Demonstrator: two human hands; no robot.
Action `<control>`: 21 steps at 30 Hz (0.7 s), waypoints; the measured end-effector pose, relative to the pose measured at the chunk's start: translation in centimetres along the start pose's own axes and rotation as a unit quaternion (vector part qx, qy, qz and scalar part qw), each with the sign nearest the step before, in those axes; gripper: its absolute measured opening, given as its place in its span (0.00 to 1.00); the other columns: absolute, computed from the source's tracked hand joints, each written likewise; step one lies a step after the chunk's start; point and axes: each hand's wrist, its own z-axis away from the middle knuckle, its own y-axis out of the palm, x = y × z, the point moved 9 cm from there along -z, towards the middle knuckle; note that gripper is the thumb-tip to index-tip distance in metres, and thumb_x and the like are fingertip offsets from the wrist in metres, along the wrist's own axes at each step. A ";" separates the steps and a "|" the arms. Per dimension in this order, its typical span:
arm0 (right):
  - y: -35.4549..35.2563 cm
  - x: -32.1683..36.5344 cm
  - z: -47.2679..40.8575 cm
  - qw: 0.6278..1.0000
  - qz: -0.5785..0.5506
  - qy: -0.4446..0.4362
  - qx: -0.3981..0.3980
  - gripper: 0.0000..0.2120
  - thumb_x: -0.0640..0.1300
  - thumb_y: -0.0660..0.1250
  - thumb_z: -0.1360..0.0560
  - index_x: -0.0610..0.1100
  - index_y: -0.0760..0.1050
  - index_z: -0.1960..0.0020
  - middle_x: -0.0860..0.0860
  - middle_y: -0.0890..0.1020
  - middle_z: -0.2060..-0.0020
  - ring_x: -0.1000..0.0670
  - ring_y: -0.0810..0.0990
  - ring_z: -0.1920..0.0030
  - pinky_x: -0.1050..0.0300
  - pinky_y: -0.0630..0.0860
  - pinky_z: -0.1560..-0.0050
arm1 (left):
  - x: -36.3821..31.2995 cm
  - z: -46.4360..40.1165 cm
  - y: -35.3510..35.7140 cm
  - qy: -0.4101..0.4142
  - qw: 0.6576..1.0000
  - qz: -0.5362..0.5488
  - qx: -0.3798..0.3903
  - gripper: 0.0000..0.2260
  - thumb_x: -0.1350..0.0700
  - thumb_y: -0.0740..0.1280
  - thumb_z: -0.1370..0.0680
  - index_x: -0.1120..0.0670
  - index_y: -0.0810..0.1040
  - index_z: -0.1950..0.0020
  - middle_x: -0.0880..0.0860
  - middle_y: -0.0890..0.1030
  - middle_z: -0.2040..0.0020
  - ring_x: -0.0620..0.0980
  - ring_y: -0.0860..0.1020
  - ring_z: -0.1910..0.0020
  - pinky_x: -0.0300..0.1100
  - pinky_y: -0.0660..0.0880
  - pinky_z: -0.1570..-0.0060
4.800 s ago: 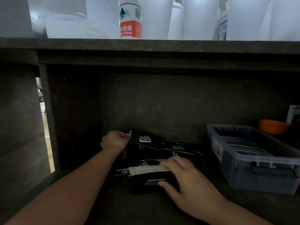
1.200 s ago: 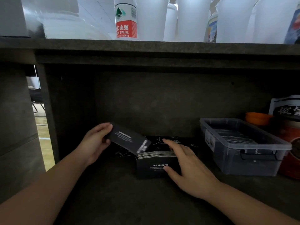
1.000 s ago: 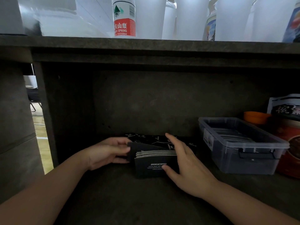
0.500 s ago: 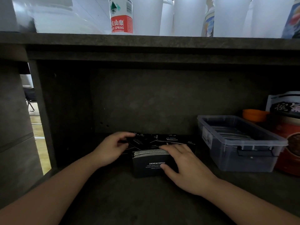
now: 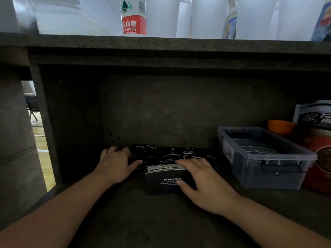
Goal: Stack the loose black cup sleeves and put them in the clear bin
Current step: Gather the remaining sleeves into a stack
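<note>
Mid-gathering, by the look of it: stacking step in hand, binning not yet begun.

Right hand (image 5: 202, 183) clasped on the upright stack (image 5: 165, 179) of black sleeves, fingers curled over its pale top edges, thumb pressed against the printed front face. Stack standing on the shelf floor (image 5: 161, 221), left of the clear bin (image 5: 265, 158) and well apart from it.

Left hand (image 5: 117, 164) just left of the stack, fingers reaching into the loose sleeves (image 5: 172, 153) lying flat behind the stack, against the back wall. Whether that grip pinches a sleeve or merely rests on the pile: cannot tell, fingertips lost in the dark.

Clear bin open-topped, with a row of sleeves already lying inside. Beyond the bin, farther from the stack: an orange bowl (image 5: 281, 126) and a printed package (image 5: 315, 119). On the desk top above the shelf, a water bottle (image 5: 133, 17) and tall white cups (image 5: 208, 15).

Next move, judged: lift one loose sleeve clear of the pile, square it to the stack's edges, slip it in at the back while the right hand steadies. Then carry the whole stack rightward into the bin, held firmly so nothing fans out.
</note>
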 end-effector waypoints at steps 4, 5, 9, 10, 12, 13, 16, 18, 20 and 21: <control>0.0 0.0 0.0 1.000 0.003 -0.002 -0.007 0.27 0.59 0.61 0.23 0.59 0.57 0.26 0.61 0.66 0.33 0.61 0.60 0.34 0.67 0.62 0.35 | -0.1 0.0 1.4 0.020 0.998 -0.001 0.057 0.29 0.30 0.52 0.23 0.39 0.62 0.24 0.52 0.67 0.26 0.55 0.64 0.28 0.50 0.62 0.31; 0.0 0.0 0.1 1.000 0.003 -0.002 -0.008 0.27 0.58 0.61 0.22 0.59 0.57 0.26 0.61 0.65 0.33 0.61 0.59 0.34 0.67 0.61 0.35 | -0.1 -0.1 1.5 0.032 0.997 0.033 0.055 0.27 0.31 0.53 0.23 0.39 0.65 0.26 0.51 0.68 0.27 0.53 0.66 0.28 0.49 0.63 0.31; -0.1 0.1 0.1 1.000 -0.003 0.000 -0.008 0.27 0.58 0.61 0.22 0.59 0.57 0.26 0.61 0.60 0.32 0.61 0.58 0.33 0.66 0.63 0.34 | -1.1 0.2 0.6 0.097 0.974 0.201 0.029 0.16 0.38 0.64 0.24 0.44 0.79 0.41 0.44 0.80 0.40 0.42 0.77 0.42 0.39 0.72 0.40; -0.1 0.1 0.1 1.000 -0.005 0.000 -0.008 0.27 0.58 0.61 0.22 0.58 0.57 0.26 0.61 0.60 0.32 0.61 0.58 0.33 0.65 0.63 0.33 | -1.3 0.3 0.4 0.107 0.971 0.215 0.021 0.12 0.41 0.67 0.24 0.45 0.80 0.46 0.44 0.81 0.44 0.41 0.78 0.45 0.40 0.73 0.42; -0.1 0.1 0.2 1.000 -0.006 0.000 -0.008 0.27 0.58 0.61 0.22 0.58 0.57 0.26 0.61 0.60 0.32 0.61 0.58 0.33 0.66 0.63 0.34 | -1.7 0.2 0.1 0.119 0.967 0.226 -0.002 0.08 0.46 0.72 0.26 0.48 0.80 0.52 0.45 0.80 0.47 0.42 0.78 0.46 0.43 0.73 0.41; -0.1 0.1 0.2 1.000 -0.006 0.000 -0.008 0.27 0.58 0.61 0.22 0.58 0.58 0.26 0.61 0.60 0.32 0.61 0.58 0.33 0.66 0.63 0.34 | -1.8 0.2 0.0 0.120 0.968 0.221 -0.016 0.09 0.47 0.73 0.27 0.49 0.80 0.51 0.46 0.79 0.47 0.44 0.77 0.46 0.44 0.72 0.40; -0.2 0.2 0.2 1.000 -0.005 -0.002 -0.010 0.27 0.58 0.61 0.22 0.58 0.58 0.26 0.61 0.60 0.33 0.61 0.58 0.33 0.68 0.62 0.35 | -0.9 -0.2 0.1 0.050 0.986 0.155 -0.042 0.25 0.40 0.71 0.27 0.51 0.74 0.36 0.51 0.74 0.39 0.51 0.71 0.36 0.43 0.68 0.35; -0.1 0.1 0.2 1.000 -0.005 -0.002 -0.010 0.27 0.58 0.61 0.22 0.58 0.58 0.26 0.60 0.60 0.32 0.61 0.58 0.33 0.67 0.61 0.35 | 0.6 -0.2 0.6 -0.042 0.996 0.072 -0.017 0.33 0.33 0.65 0.27 0.54 0.71 0.31 0.54 0.72 0.33 0.55 0.69 0.33 0.46 0.68 0.34; 0.0 0.0 0.2 1.000 -0.001 0.000 -0.008 0.27 0.58 0.61 0.22 0.58 0.58 0.26 0.60 0.59 0.31 0.61 0.57 0.32 0.67 0.60 0.34 | 1.6 0.0 0.5 -0.083 0.996 0.002 0.004 0.32 0.30 0.59 0.26 0.55 0.76 0.38 0.56 0.75 0.37 0.56 0.72 0.37 0.47 0.72 0.39; 0.1 0.0 0.1 1.000 0.000 0.001 -0.007 0.27 0.58 0.61 0.22 0.58 0.57 0.26 0.60 0.58 0.31 0.60 0.57 0.31 0.67 0.60 0.34 | 1.8 0.0 0.4 -0.093 0.996 -0.007 0.009 0.30 0.30 0.58 0.25 0.55 0.78 0.43 0.56 0.78 0.41 0.55 0.74 0.40 0.45 0.73 0.43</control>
